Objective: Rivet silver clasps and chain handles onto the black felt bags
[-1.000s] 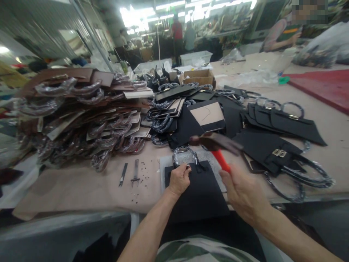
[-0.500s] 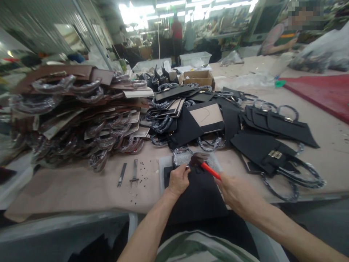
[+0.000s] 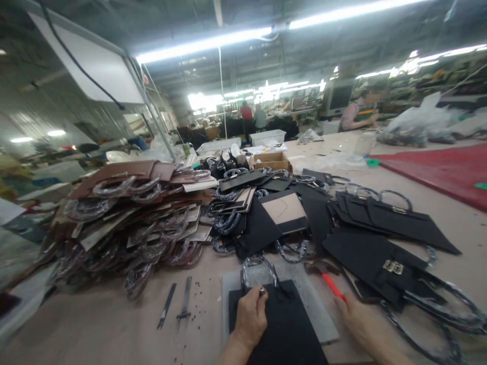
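Note:
My left hand (image 3: 249, 319) is closed around a small metal rod-like tool (image 3: 262, 290), only its bright top end showing. It presses on a black bag panel (image 3: 289, 324) near its upper edge. A looped handle (image 3: 273, 271) in clear plastic wrap rises from that edge. Beneath the panel lies a pale flat board (image 3: 323, 327). Off to the right, my right hand (image 3: 357, 319), somewhat blurred, grips a hammer (image 3: 334, 288) by its red handle. The dark hammer head is over the table beside the board, apart from the metal tool.
Brown bag pieces (image 3: 125, 218) with wrapped handles are piled at left. Black bag pieces (image 3: 254, 228) cover the middle and right. A flat blade (image 3: 166, 306), a pronged metal tool (image 3: 185, 304) and small dark bits lie at left. A person (image 3: 355, 116) sits across the table.
The hammer has swung away from the metal tool to the right with my right hand. My left hand keeps its hold on the panel. The view has tilted upward.

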Motion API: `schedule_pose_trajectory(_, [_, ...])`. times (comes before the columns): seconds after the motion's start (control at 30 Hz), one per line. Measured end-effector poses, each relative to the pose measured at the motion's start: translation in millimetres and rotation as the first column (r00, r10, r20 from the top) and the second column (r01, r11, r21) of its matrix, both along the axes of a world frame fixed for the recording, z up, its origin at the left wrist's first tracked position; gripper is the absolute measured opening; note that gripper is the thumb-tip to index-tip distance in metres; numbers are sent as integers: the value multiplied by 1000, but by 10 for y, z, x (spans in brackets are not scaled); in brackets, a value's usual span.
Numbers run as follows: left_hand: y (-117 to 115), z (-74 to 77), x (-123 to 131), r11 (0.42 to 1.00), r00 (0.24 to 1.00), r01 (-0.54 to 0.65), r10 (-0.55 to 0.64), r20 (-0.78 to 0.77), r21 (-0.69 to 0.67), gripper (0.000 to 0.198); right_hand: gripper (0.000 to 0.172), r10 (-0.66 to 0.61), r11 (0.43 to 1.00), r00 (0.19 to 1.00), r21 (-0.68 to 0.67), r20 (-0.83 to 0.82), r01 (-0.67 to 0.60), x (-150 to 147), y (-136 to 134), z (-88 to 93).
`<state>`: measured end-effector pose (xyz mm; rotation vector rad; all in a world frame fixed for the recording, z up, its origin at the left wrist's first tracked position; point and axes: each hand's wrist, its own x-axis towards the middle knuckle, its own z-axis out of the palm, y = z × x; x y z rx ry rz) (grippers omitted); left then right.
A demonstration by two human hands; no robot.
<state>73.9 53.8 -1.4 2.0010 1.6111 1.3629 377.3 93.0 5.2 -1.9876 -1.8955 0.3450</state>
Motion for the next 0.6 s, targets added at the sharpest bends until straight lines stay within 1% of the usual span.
schedule_pose_trajectory(0.07, [-6,3,6,1000,1000,8,-8,13,11,21,32,39,991,996,121,78,-49,-71,53,-39])
schedule_pose_trajectory(0.1, [-11,3,6,1000,1000,12,-12,21,14,21,31,64,979,991,188,115,-85,-164,64,-41])
schedule_pose_trajectory(0.17, [-22,0,9,1000,999,14,-15,37,15,22,32,138,934,973,303,184,-189,-437,49,-48])
schedule_pose_trajectory(0.23, [-38,7,29,1000,998,10,-9,63,-8,24,31,231,893,952,344,199,-289,-759,-19,-70])
schedule_pose_trajectory(0.3, [-49,47,71,996,992,-7,19,127,-93,23,33,307,863,928,349,212,-365,-1039,-129,-84])
schedule_pose_trajectory(0.33, [-46,83,93,987,980,-27,58,188,-159,23,35,325,859,920,338,220,-384,-1141,-186,-80])
schedule_pose_trajectory(0.37, [-31,129,108,970,955,-60,125,270,-237,24,37,329,864,917,320,225,-388,-1214,-233,-65])
schedule_pose_trajectory(0.4, [-4,184,109,944,902,-105,223,370,-314,26,38,337,871,915,294,224,-393,-1260,-266,-43])
schedule_pose_trajectory(0.43, [34,245,87,912,806,-165,344,482,-374,31,39,345,881,914,262,216,-394,-1282,-281,-16])
schedule_pose_trajectory(0.47, [78,309,37,884,696,-229,441,566,-407,36,40,356,886,911,235,207,-400,-1287,-282,12])
schedule_pose_trajectory(0.5, [121,373,-44,867,628,-284,491,604,-410,37,40,368,889,909,211,198,-406,-1283,-273,38])
schedule_pose_trajectory(0.53, [160,433,-156,853,612,-338,521,595,-398,35,41,375,892,907,193,190,-409,-1274,-259,60])
schedule_pose_trajectory(0.6, [212,522,-449,823,678,-433,566,469,-368,30,41,381,894,907,179,181,-411,-1261,-237,95])
